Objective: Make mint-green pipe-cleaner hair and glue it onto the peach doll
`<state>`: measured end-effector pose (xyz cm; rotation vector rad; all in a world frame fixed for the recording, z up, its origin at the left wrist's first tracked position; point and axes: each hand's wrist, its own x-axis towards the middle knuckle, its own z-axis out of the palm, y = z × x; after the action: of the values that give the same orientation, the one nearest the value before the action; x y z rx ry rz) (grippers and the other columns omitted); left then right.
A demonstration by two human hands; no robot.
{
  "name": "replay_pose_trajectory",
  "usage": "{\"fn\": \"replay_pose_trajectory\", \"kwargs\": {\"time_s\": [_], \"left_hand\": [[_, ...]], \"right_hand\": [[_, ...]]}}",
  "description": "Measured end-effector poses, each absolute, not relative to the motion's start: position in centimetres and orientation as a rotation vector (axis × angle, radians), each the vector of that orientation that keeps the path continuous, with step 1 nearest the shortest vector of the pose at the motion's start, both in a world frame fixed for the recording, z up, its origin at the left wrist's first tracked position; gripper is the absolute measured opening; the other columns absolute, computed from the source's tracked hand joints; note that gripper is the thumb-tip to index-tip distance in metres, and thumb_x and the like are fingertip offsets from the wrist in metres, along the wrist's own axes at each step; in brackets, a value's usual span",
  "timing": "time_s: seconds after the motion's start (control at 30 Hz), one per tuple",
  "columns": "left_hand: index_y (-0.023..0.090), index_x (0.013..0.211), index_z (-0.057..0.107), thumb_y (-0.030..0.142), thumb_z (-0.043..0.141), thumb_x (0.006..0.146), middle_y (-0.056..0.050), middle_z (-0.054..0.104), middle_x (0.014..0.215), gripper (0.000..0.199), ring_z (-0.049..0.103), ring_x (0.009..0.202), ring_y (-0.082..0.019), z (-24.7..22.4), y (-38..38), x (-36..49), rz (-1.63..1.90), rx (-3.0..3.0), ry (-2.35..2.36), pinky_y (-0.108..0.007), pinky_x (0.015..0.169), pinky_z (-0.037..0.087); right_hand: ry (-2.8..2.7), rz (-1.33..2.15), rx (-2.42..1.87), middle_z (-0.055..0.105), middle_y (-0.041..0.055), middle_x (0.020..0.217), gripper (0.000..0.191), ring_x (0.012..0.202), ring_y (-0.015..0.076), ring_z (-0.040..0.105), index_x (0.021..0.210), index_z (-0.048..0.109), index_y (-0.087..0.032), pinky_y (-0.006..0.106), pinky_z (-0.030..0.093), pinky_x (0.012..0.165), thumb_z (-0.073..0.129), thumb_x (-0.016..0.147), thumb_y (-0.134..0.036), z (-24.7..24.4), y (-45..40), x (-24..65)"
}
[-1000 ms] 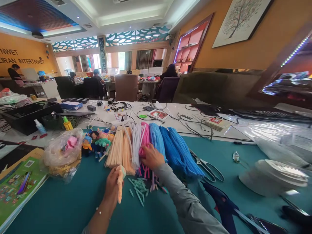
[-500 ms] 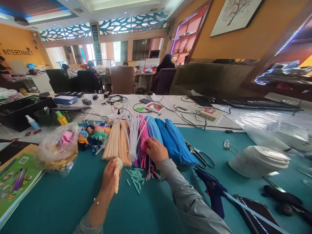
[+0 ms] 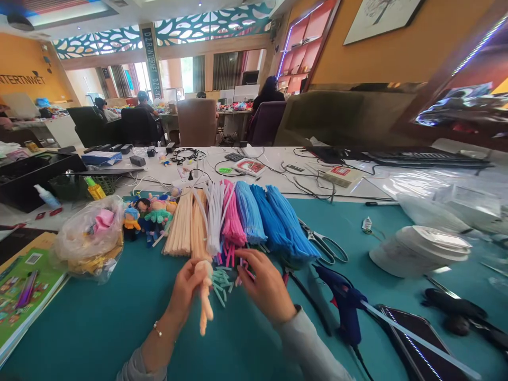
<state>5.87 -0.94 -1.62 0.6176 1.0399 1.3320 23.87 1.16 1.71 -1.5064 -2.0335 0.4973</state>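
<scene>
My left hand (image 3: 188,286) is closed around a small doll body (image 3: 205,299) of fuzzy peach pipe cleaner, its legs hanging down and a pale green part at the top. My right hand (image 3: 264,286) hovers low over the mat, thumb and forefinger apart, beside short pink and purple pipe cleaner pieces (image 3: 230,255). A curled pink piece shows between its fingers; it does not look gripped. Between my hands lie several short mint-green pieces (image 3: 220,283). Behind them stand bundles of pipe cleaners: peach (image 3: 180,225), white (image 3: 214,217), pink (image 3: 233,219), light blue (image 3: 250,214) and darker blue (image 3: 288,225).
Scissors (image 3: 323,243), a blue glue gun (image 3: 343,301), a phone (image 3: 416,338) and a white tub (image 3: 420,251) lie to the right. At left are small finished dolls (image 3: 156,211), a plastic bag (image 3: 89,238) and a green book (image 3: 29,296). People sit at far desks.
My right hand has drawn back from the pink bundle, down toward the short pieces. My left hand has shifted right with the doll body. The view has tilted slightly down.
</scene>
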Motion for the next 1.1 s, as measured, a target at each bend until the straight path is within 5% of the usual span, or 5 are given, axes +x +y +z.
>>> {"fn": "replay_pose_trajectory", "kwargs": {"time_s": [0.2, 0.43, 0.7, 1.1], "left_hand": [[0.015, 0.089, 0.064, 0.032, 0.085, 0.051, -0.001, 0.062, 0.072, 0.046, 0.056, 0.06, -0.013, -2.4, -1.9, 6.8, 1.291, 0.753, 0.951, -0.023, 0.055, 0.046], [0.015, 0.091, 0.061, 0.032, 0.083, 0.055, 0.0, 0.064, 0.072, 0.046, 0.058, 0.062, -0.013, -2.6, -2.2, 6.8, 1.272, 0.851, 1.009, -0.023, 0.057, 0.047], [0.016, 0.096, 0.06, 0.019, 0.077, 0.063, -0.004, 0.07, 0.084, 0.037, 0.065, 0.071, -0.017, -2.7, -3.3, 7.0, 1.226, 1.086, 1.216, -0.027, 0.066, 0.051], [0.015, 0.097, 0.067, 0.032, 0.083, 0.062, -0.006, 0.069, 0.09, 0.041, 0.062, 0.072, -0.016, -3.1, -2.9, 6.6, 1.223, 0.82, 0.906, -0.027, 0.065, 0.049]], "right_hand": [[-1.825, 0.851, -1.399, 0.069, 0.0056, 0.082, 0.023, 0.079, 0.0213, 0.065, 0.085, 0.064, -0.02, 0.031, 0.051, 0.075, 0.044, 0.087, -0.031, -0.7, -2.8, 23.8], [-1.63, 1.294, -1.261, 0.056, 0.0011, 0.058, 0.055, 0.055, 0.0152, 0.053, 0.068, 0.058, -0.017, 0.027, 0.044, 0.055, 0.036, 0.088, -0.063, -2.0, -3.4, 22.9], [-1.445, 1.509, -1.199, 0.048, -0.0031, 0.055, 0.057, 0.053, 0.0108, 0.041, 0.066, 0.055, -0.017, 0.023, 0.033, 0.05, 0.058, 0.07, -0.074, -3.1, -4.1, 21.7], [-1.229, 1.444, -1.188, 0.049, -0.0027, 0.057, 0.056, 0.051, 0.0102, 0.038, 0.068, 0.058, -0.017, 0.023, 0.028, 0.046, 0.059, 0.07, -0.073, -2.3, -4.2, 22.3]]}}
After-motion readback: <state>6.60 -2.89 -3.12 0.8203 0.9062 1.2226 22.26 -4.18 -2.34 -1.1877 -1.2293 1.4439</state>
